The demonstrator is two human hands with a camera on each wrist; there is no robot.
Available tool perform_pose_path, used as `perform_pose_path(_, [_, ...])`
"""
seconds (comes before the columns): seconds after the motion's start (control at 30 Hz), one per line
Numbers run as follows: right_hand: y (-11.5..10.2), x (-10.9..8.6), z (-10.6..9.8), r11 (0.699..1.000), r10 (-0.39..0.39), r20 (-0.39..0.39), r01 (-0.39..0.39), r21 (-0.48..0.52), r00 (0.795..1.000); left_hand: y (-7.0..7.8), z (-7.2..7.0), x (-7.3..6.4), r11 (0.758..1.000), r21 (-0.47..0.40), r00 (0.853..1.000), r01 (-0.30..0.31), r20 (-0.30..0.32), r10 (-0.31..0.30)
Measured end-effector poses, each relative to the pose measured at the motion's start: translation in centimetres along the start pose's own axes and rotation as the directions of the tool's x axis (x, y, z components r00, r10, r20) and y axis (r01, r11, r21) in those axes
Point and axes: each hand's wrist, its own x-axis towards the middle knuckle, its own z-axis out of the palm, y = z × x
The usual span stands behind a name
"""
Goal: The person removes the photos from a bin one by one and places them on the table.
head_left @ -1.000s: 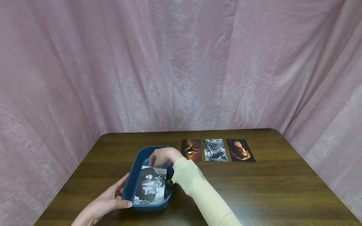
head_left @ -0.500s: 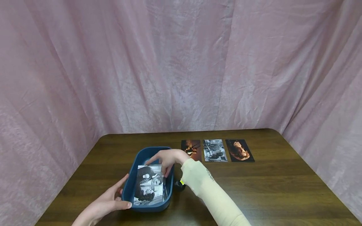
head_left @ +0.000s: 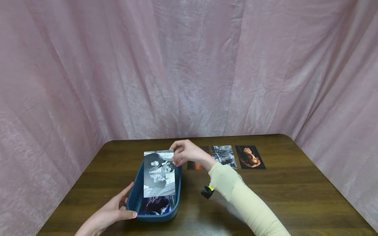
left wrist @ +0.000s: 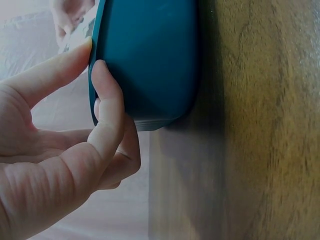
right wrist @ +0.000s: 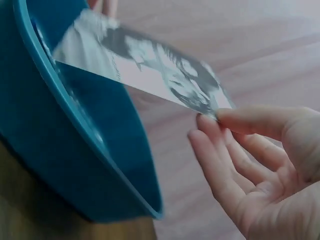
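My right hand (head_left: pixel 189 153) pinches a black-and-white photo card (head_left: pixel 159 173) by its upper right edge, thumb on the picture side and fingers beneath, as the right wrist view shows. The card hangs tilted over a deep blue plastic bin (head_left: pixel 178 196). Under it, inside the bin, a dark purple and blue picture card (head_left: pixel 156 205) lies partly covered. At the bin's left side my left hand (head_left: pixel 110 209) grips the rim; in the left wrist view the thumb and curled fingers (left wrist: pixel 111 100) hold the bin's wall (left wrist: pixel 150 60) between them.
Three picture cards lie in a row on the wooden table (head_left: pixel 265 200): a brown one (head_left: pixel 195 165) partly behind my right hand, a grey one (head_left: pixel 222 155), and a dark one with a glowing figure (head_left: pixel 250 157). A pink curtain (head_left: pixel 189 72) hangs behind the table.
My right hand has taken hold of the black-and-white card and lifted it up from inside the bin, uncovering the purple and blue card. The left hand stays on the rim.
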Motion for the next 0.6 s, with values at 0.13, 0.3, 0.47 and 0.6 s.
perform_pose_path(0.13, [-0.5,-1.3,-2.5,0.997,-0.041,-0.124,0.049,0.062,0.991,0.1,0.0,-0.1,1.0,0.002,1.0,-0.008,0.004,0.008])
perform_pose_path(0.3, [-1.3,-3.5,-6.5,0.989,-0.139,-0.262,0.149,0.016,0.955,0.0,0.1,-0.3,1.0,0.009,1.0,-0.011,-0.009,0.011])
perform_pose_path(0.47, [-1.5,-5.8,-11.3,0.98,-0.197,-0.389,0.193,-0.05,0.9,-0.2,0.0,-0.5,1.0,0.003,1.0,-0.012,-0.006,0.012])
perform_pose_path(0.6, [-0.8,-8.0,-15.2,0.983,-0.181,-0.455,0.169,-0.067,0.872,-0.4,-0.1,-0.7,1.0,0.006,1.0,0.002,-0.002,-0.002])
